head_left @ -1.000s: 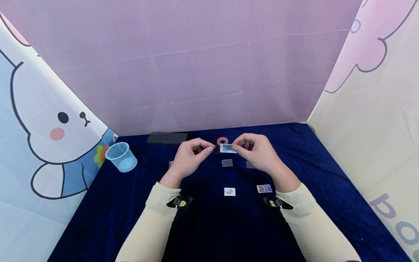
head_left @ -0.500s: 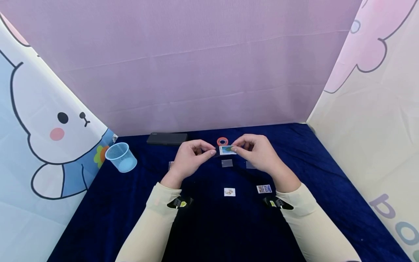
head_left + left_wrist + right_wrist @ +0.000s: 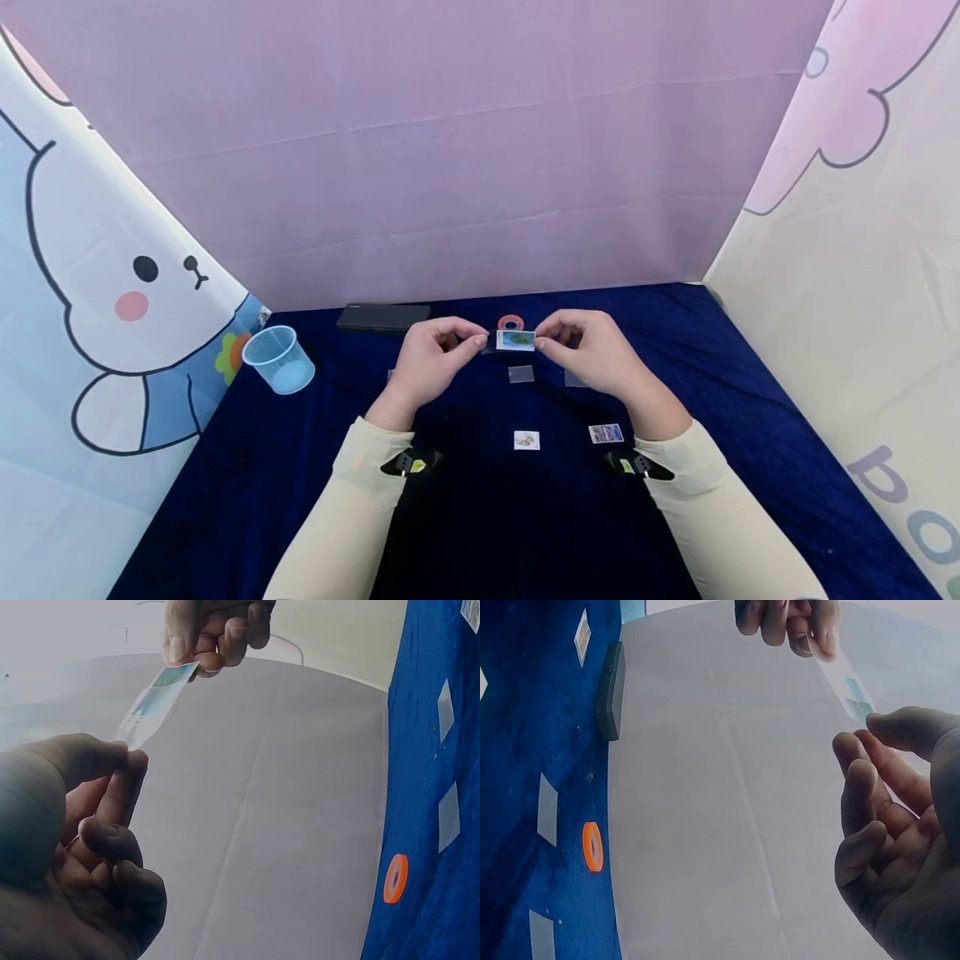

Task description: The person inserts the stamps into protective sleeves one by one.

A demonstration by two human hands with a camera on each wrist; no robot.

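A small blue stamp [image 3: 516,340] with a white border is held level above the table between both hands. My left hand [image 3: 430,362] pinches the end of a clear plastic sleeve [image 3: 132,729] between thumb and index finger. From the other side, my right hand [image 3: 592,352] pinches the stamp's right edge with thumb and fingertip. Most of the stamp appears to lie within the sleeve, seen in the left wrist view; the exact overlap is hard to tell. The other fingers of both hands are loosely curled.
Clear sleeves [image 3: 521,374] lie below the hands. An orange tape roll [image 3: 511,322] and a black case [image 3: 384,317] are at the back. Nearer are a white stamp [image 3: 527,440] and a purple stamp [image 3: 606,433]. A blue mesh basket [image 3: 278,358] stands left on the blue cloth [image 3: 480,517].
The stamp has shifted slightly left toward my left hand, and my right fingers now cover less of it. Both hands stay nearly in place.
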